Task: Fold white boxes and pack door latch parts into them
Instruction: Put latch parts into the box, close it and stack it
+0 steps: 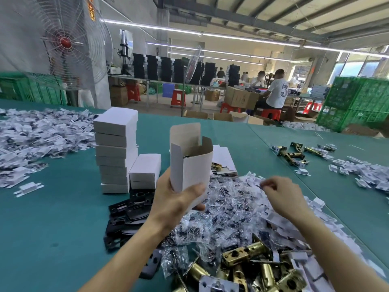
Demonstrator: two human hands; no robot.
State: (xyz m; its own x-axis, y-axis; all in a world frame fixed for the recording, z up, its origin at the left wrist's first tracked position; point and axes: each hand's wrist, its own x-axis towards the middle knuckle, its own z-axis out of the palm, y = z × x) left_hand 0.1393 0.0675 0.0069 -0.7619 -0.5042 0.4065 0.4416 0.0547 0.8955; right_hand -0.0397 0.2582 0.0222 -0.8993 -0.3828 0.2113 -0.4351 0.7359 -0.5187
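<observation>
box point(190, 167) is gripped upright by left hand point(176, 200); small piece point(260, 185), pinched by right hand point(283, 196), is best dropped straight in.

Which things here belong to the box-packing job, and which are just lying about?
Job: open white box in the left hand; white insert pinched by the right hand; clear parts bags; brass latches; black plates; stacked closed boxes.
Lying about: fan; green crates; red stools.
</observation>
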